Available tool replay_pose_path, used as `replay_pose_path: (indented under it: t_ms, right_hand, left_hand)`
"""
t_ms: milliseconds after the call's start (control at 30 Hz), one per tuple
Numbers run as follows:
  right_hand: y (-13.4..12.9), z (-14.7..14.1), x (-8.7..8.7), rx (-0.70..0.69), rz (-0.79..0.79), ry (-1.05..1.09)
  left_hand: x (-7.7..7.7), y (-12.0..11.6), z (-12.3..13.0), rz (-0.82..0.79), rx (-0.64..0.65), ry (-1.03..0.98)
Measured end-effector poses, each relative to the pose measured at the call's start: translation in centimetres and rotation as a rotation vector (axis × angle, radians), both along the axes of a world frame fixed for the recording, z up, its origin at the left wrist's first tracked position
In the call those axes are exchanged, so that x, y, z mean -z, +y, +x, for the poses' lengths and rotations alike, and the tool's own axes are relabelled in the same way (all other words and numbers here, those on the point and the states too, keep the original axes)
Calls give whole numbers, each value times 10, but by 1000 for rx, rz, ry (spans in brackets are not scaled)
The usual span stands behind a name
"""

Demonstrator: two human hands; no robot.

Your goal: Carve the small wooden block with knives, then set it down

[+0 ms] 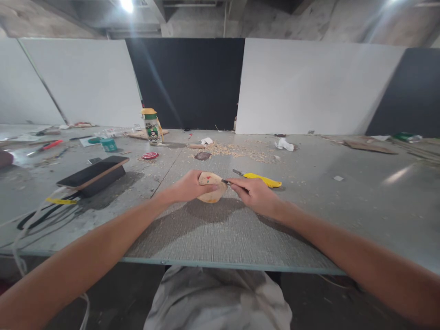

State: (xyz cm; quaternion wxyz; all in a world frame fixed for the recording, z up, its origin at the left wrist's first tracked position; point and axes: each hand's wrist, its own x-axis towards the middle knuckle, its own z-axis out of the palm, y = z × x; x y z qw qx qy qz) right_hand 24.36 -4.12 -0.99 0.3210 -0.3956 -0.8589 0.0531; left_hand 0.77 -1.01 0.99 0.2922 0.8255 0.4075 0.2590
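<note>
Head view, looking down a grey table (pixel 343 215) from the near edge. At far left lie red-handled tools and, nearer, a phone (pixel 92 172) propped on a dark block. Further back, left of centre, stands a bottle (pixel 151 126) with a yellow cap, a small teal cup beside it. At centre frame the left hand (pixel 187 185) is curled closed around a pale wood piece (pixel 211 188), holding it just above the table. The right hand (pixel 256 192) pinches a small blade (pixel 226 182) between closed fingers, its tip touching the wood's right edge. The wood looks roughly rounded, with small red and green marks on top. A heap of shavings (pixel 233 150) lies behind it, so a fair amount seems already cut away; how much shaping remains cannot be judged. Just behind the right hand lies a yellow knife (pixel 263 179). Crumpled paper (pixel 284 145) sits further back, right of centre.
</note>
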Motion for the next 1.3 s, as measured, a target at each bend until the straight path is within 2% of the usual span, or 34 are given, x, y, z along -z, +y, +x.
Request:
replay_pose_path:
  t_ms: [233,633,1100,1300]
  right_hand:
    - [-4,-2,-3,20,6,30]
    - [-7,-4,-3,31,36,13]
    - [-9,-6,-2,73,48,6]
    - [-9,-6,-3,73,53,-1]
  left_hand:
    - [0,-4,3,13,-60,-33]
    - [1,-6,5,-23,-52,-64]
    - [-5,-13,7,-21,-135,0]
    - [-6,-13,8,-33,-105,-14]
